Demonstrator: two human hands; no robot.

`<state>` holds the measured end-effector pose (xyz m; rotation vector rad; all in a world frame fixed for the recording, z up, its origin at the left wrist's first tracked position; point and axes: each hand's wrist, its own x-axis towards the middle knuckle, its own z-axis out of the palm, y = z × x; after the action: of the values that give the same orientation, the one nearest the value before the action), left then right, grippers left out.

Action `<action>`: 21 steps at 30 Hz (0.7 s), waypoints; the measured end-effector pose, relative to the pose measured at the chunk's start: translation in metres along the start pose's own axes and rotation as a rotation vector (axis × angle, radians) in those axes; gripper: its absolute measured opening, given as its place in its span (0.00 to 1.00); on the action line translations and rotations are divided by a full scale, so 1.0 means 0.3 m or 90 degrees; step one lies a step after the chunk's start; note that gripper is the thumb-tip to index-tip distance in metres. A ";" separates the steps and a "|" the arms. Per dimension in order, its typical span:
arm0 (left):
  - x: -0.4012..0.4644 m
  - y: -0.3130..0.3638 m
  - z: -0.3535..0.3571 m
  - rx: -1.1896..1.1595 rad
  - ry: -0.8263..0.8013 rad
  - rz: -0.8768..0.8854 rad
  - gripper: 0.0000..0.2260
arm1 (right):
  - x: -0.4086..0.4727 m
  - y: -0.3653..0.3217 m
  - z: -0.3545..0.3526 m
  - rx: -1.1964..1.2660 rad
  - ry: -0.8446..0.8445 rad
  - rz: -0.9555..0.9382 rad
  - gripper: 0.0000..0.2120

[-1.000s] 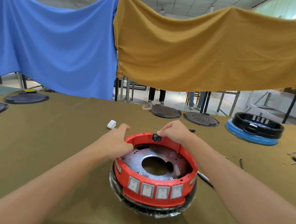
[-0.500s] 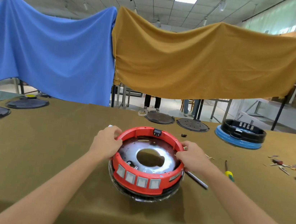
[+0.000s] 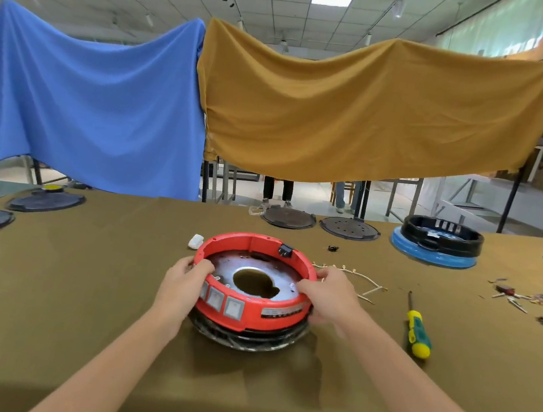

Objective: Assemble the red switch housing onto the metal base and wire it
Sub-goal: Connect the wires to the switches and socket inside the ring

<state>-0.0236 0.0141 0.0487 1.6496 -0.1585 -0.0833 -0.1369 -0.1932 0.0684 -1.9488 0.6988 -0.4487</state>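
Two hands grip the red switch housing (image 3: 254, 288) at mid-table: the left hand (image 3: 184, 284) curls over its left rim, the right hand (image 3: 331, 295) over its right. The housing sits on the metal base (image 3: 255, 269), a screwdriver (image 3: 416, 330) lying to the right.

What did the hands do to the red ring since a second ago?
The right hand left the black socket at the back rim and now grips the right side of the red housing; the left hand grips its left. Together they turned it, so the switch windows swung toward the left. The housing still sits over the metal base.
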 end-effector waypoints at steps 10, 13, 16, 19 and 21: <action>0.095 -0.141 -0.003 -0.079 0.016 0.133 0.12 | 0.166 0.095 -0.081 -0.123 0.131 -0.135 0.07; 0.080 -0.155 -0.004 -0.035 -0.091 0.240 0.21 | 0.261 0.125 -0.132 -0.204 0.140 -0.101 0.09; 0.076 -0.155 0.000 0.044 -0.050 0.268 0.14 | 0.332 0.162 -0.144 -0.259 0.114 -0.069 0.12; 0.067 -0.156 0.017 0.108 -0.024 0.294 0.08 | 0.384 0.190 -0.138 -0.274 0.115 -0.076 0.15; 0.070 -0.158 0.019 0.124 -0.025 0.299 0.07 | 0.411 0.197 -0.130 -0.294 0.110 -0.100 0.19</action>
<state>-0.0011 0.0090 0.0019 1.7633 -0.5950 0.2645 -0.0814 -0.3199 0.0353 -2.4317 0.8143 -0.5972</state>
